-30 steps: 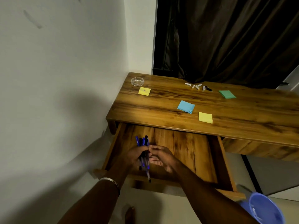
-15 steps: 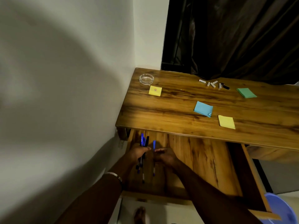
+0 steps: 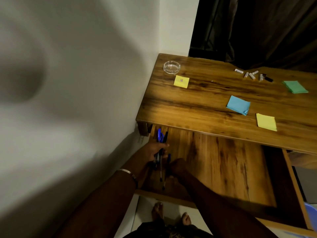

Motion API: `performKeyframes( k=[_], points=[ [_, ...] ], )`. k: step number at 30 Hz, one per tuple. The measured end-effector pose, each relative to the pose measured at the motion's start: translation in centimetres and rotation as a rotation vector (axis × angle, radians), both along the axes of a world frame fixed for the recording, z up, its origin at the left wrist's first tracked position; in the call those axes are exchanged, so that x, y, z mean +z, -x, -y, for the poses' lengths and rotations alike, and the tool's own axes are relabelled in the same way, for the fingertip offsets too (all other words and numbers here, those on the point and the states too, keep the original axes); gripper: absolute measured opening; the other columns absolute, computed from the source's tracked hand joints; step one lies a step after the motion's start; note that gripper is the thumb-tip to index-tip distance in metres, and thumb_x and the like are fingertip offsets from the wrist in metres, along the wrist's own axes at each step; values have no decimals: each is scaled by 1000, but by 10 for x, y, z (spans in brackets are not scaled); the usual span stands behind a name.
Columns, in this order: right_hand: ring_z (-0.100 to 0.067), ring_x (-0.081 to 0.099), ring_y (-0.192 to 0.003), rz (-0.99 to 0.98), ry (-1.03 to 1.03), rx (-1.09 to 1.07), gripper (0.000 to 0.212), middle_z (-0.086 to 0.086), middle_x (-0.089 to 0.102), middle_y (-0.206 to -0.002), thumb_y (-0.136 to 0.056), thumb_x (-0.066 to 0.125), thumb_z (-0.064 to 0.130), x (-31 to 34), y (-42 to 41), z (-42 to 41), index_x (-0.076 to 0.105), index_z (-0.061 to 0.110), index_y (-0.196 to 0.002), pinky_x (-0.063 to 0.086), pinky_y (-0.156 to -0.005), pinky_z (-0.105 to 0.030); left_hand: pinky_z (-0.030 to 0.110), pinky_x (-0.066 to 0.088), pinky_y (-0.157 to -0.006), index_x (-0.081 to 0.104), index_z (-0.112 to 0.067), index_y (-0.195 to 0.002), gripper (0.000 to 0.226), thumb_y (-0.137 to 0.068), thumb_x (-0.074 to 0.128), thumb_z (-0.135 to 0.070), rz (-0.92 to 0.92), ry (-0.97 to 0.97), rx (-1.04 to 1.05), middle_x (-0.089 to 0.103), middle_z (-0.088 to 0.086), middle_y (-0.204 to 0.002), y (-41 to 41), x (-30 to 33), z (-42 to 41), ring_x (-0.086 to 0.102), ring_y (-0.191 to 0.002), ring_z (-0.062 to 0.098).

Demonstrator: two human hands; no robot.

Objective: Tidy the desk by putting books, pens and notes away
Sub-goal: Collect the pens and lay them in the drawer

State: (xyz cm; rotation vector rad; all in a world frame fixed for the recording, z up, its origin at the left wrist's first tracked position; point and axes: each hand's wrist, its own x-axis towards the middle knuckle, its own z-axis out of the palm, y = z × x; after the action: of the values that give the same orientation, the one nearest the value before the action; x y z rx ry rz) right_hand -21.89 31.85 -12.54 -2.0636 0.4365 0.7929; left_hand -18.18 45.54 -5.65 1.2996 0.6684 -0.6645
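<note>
Down inside the open drawer point(image 3: 223, 162), at its left end, both hands are busy with a bundle of blue pens point(image 3: 160, 152). The left hand point(image 3: 153, 152) has its fingers curled round the bundle, caps pointing toward the back of the drawer and tips toward its front rail; the grip looks meant to keep the pens together and lined up along the drawer's left wall so they can be laid down as one neat row. The right hand point(image 3: 178, 166) sits just beside the bundle, on the side away from the left wall, with one pen point(image 3: 169, 162) standing apart at its fingertips. It seems to pinch or steady that pen, but the hand is dark and I cannot tell how far its fingers are closed.

Above the drawer, the surface point(image 3: 205, 107) carries the notes not yet put away: a yellow note point(image 3: 181, 81) over the drawer's left end next to a glass ashtray point(image 3: 171, 67), a blue note pad point(image 3: 238, 105) and a second yellow pad point(image 3: 266, 122) over the drawer's right half, and a green pad point(image 3: 295, 86) farther back. Small caps and tubes point(image 3: 253, 75) lie well behind the drawer, near the curtain point(image 3: 257, 31). No books are in view.
</note>
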Motion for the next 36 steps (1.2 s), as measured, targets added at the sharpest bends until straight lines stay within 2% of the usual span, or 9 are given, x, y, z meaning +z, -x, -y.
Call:
performKeyframes(
  k=[5,9,11,14,21,26,29,32,36],
  points=[
    [-31,67,-96,45,139,138,20,-20,70,-102,-90,62,9,1,-5,-16,70,-7,-98,50,-67,-23,30,59,-57,56,-3,-118,34,-85,66,-4,8,37,32,59,9,-79,-1,-4,-4,59,-69,16],
    [-29,59,-114,47,241,172,28,-20,61,-123,-97,51,13,-12,0,-22,60,-4,-117,45,-93,-30,33,60,-63,54,-3,-120,39,-84,68,-4,22,52,20,62,9,-85,-2,-4,-6,62,-74,17],
    [-22,56,-108,30,263,189,23,-14,59,-121,-99,47,13,-11,1,-20,60,-1,-112,46,-84,-28,34,60,-64,55,-4,-119,37,-84,68,-4,25,54,14,63,9,-85,-2,-5,-7,63,-76,18],
    [-12,47,-81,13,300,200,31,-3,51,-93,-97,50,19,-20,-2,-15,39,16,-68,30,-50,-14,32,59,-62,58,-3,-107,23,-86,67,-6,12,54,-7,62,9,-81,-1,-9,-7,63,-73,17],
    [-26,58,-114,21,255,257,40,-6,62,-112,-93,56,16,-17,-6,-8,33,33,-65,44,-87,-28,31,57,-69,61,-6,-87,5,-87,66,-9,-8,42,-43,63,7,-77,-1,-14,-6,63,-72,17],
    [-15,59,-90,38,322,218,18,-8,62,-108,-99,48,17,-28,-2,-12,61,5,-100,45,-69,-21,34,56,-66,61,-7,-92,7,-86,65,-6,5,40,-33,63,8,-80,-1,-11,-6,63,-74,20],
    [-23,61,-87,28,170,22,26,-18,66,-112,-94,58,32,-27,-5,-6,60,8,-84,50,-67,-30,34,57,-63,59,-6,-107,24,-84,68,-6,-4,35,-19,63,10,-83,-4,-10,-3,63,-75,22],
    [-25,63,-88,87,-137,-300,28,-16,65,-110,-94,57,35,-10,-8,4,61,8,-99,56,-80,-41,37,55,-69,58,-5,-114,37,-81,72,-8,-11,-5,-31,66,14,-98,-7,-8,4,65,-89,31],
    [-18,70,-91,142,-444,-220,40,-4,73,-102,-89,57,52,10,-18,28,71,17,-102,58,-80,-35,33,57,-65,57,1,-118,52,-74,79,-15,48,-80,-87,64,17,-116,-8,-13,19,64,-106,32]
  ],
)
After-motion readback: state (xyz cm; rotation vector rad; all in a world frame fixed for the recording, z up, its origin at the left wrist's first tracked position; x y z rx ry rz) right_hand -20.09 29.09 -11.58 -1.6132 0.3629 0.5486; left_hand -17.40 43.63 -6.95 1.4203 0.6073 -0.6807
